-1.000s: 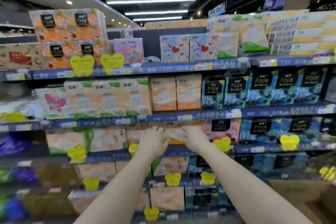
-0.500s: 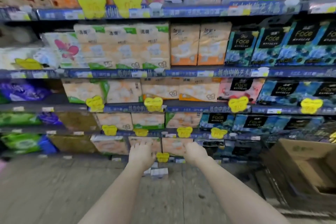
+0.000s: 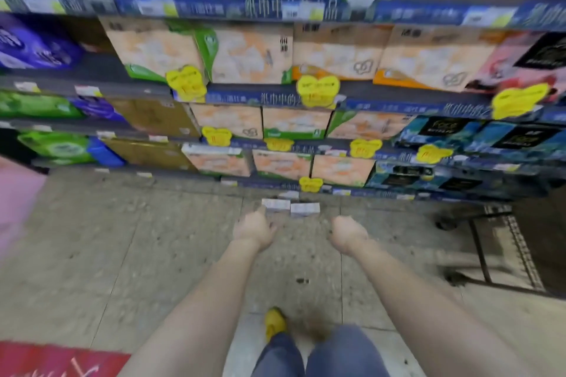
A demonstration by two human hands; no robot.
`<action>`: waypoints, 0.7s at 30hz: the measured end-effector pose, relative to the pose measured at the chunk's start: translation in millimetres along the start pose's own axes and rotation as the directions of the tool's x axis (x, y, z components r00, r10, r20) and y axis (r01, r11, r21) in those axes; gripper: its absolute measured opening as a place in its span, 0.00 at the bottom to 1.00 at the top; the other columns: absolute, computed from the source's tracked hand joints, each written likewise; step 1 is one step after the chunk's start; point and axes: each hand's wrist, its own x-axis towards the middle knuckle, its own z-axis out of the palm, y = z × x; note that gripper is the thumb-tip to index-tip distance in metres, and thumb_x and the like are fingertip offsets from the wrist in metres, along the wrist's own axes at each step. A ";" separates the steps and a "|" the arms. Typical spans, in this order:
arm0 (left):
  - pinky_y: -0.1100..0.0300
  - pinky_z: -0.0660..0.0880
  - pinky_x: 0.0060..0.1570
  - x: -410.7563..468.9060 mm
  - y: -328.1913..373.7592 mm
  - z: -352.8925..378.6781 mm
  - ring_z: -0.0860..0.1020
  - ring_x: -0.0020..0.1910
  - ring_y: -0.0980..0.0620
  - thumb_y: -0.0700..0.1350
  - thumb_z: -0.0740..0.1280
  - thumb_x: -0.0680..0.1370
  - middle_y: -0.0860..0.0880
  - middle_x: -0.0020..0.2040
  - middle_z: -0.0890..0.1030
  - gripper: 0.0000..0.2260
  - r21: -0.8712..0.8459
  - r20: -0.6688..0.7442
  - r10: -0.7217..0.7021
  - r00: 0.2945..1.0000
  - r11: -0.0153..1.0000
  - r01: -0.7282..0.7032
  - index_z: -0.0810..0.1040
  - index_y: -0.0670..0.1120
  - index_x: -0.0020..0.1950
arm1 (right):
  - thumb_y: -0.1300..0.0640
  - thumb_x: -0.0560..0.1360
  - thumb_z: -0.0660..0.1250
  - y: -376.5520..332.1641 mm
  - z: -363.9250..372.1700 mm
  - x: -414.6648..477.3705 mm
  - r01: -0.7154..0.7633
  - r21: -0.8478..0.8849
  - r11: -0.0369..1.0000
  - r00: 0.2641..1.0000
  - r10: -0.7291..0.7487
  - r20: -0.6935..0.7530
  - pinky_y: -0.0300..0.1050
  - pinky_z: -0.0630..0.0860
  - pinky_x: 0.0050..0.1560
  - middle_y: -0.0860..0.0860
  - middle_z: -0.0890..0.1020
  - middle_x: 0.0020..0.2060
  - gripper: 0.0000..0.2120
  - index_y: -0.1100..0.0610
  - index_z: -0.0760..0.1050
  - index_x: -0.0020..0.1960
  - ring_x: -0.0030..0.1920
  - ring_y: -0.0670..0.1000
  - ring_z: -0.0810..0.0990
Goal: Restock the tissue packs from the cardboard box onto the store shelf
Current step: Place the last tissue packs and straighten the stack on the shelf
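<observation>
Lowered since a moment ago, both my empty hands, left [image 3: 255,228] and right [image 3: 347,232], fingers loosely curled, hang over speckled floor [image 3: 122,254]; tissue packs [image 3: 281,164] fill shelves [image 3: 275,6]; "Face" labels [image 3: 439,125].

Speckled floor [image 3: 122,254] with two small packs [image 3: 289,207]; stocked shelves [image 3: 275,95].

I saw orange-and-white tissue packs [image 3: 281,162] standing upright in tight rows on the store shelf [image 3: 275,98], filling several tiers, some with green corners. Two small pale packs [image 3: 291,208] lay flat on the floor just below the shelf's bottom edge, touching each other.
</observation>
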 end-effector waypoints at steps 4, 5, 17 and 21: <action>0.50 0.75 0.63 42.2 -14.8 6.8 0.77 0.66 0.40 0.55 0.61 0.81 0.44 0.71 0.75 0.27 -0.032 0.044 -0.020 0.999 0.999 0.021 0.65 0.50 0.80 | 0.56 0.83 0.59 2.5 15.0 47.2 -0.030 0.112 0.993 0.999 0.025 0.039 0.50 0.73 0.66 0.59 0.71 0.75 0.25 0.56 0.63 0.80 0.72 0.59 0.72; 0.51 0.74 0.63 51.6 -17.0 7.3 0.77 0.66 0.41 0.54 0.62 0.82 0.44 0.72 0.75 0.26 -0.030 0.032 -0.028 0.999 0.999 0.029 0.66 0.50 0.80 | 0.55 0.84 0.59 5.2 18.5 60.3 -0.048 0.135 0.990 0.998 0.041 0.055 0.50 0.69 0.71 0.58 0.67 0.78 0.27 0.56 0.60 0.82 0.76 0.58 0.68; 0.47 0.73 0.65 232.8 -59.1 96.8 0.76 0.67 0.42 0.52 0.64 0.81 0.46 0.71 0.76 0.24 0.114 0.043 -0.036 0.998 0.993 0.031 0.69 0.52 0.78 | 0.55 0.83 0.60 53.6 85.2 258.9 -0.150 0.125 0.981 0.987 0.141 0.078 0.50 0.76 0.57 0.57 0.71 0.75 0.26 0.55 0.61 0.80 0.69 0.59 0.74; 0.46 0.72 0.65 307.1 -86.8 156.5 0.75 0.68 0.40 0.53 0.63 0.82 0.44 0.72 0.74 0.26 0.168 0.088 -0.047 0.995 0.985 0.032 0.66 0.50 0.80 | 0.53 0.83 0.61 77.3 137.6 330.1 -0.210 0.122 0.970 0.975 0.198 0.105 0.50 0.75 0.56 0.56 0.69 0.76 0.28 0.54 0.59 0.82 0.71 0.59 0.73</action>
